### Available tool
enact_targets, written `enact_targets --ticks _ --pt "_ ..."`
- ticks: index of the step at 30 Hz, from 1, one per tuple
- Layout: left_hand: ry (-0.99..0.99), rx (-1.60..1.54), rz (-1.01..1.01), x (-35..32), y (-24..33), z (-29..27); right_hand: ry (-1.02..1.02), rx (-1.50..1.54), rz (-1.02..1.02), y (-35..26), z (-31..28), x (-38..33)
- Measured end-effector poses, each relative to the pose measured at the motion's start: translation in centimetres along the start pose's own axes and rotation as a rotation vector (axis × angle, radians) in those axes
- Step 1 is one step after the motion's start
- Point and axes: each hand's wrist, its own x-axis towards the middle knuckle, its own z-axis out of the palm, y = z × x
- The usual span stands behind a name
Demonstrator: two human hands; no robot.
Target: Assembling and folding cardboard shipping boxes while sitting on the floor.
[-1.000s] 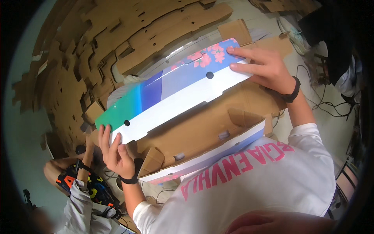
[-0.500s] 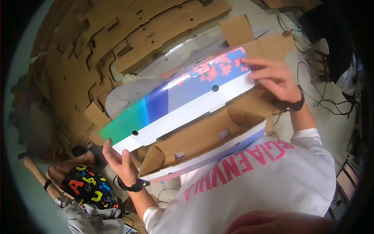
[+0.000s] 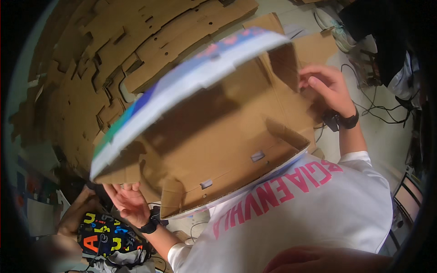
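Observation:
A brown cardboard box (image 3: 205,120) with a printed outside is held between my hands in front of my chest. Its far wall (image 3: 200,68), blurred by motion, shows green, blue and pink flowers above a white edge. The near wall (image 3: 232,179), with two small slots, rests close to my shirt. My left hand (image 3: 129,202) has its fingers up against the far wall's left end flap, fingertips partly hidden. On the other side my right hand (image 3: 325,86) bends its fingers at the right end flap.
Stacks of flat brown cardboard sheets (image 3: 150,41) cover the far and left floor. A person in black shorts with coloured letters (image 3: 107,236) sits at lower left. Black cables (image 3: 382,107) and shoes (image 3: 332,27) lie at the right.
The box's far wall has swung up and away from the near wall, opening a view of the brown inside. My left hand has moved left and down; my right has shifted slightly.

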Motion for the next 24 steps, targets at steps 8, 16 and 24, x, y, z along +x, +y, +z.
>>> enact_targets --ticks 8,16,24 --pt "0.372 1.103 -0.128 -1.3 4.0 0.2 0.364 -0.347 -0.062 1.4 -4.7 -0.5" --pt "0.455 0.855 -0.791 -9.4 1.7 -6.5 0.109 -0.240 0.513 3.4 -7.9 -5.6" --pt "0.356 0.776 -0.500 -6.9 -0.2 -1.7 0.126 -0.131 0.390 4.9 -6.5 -6.5"
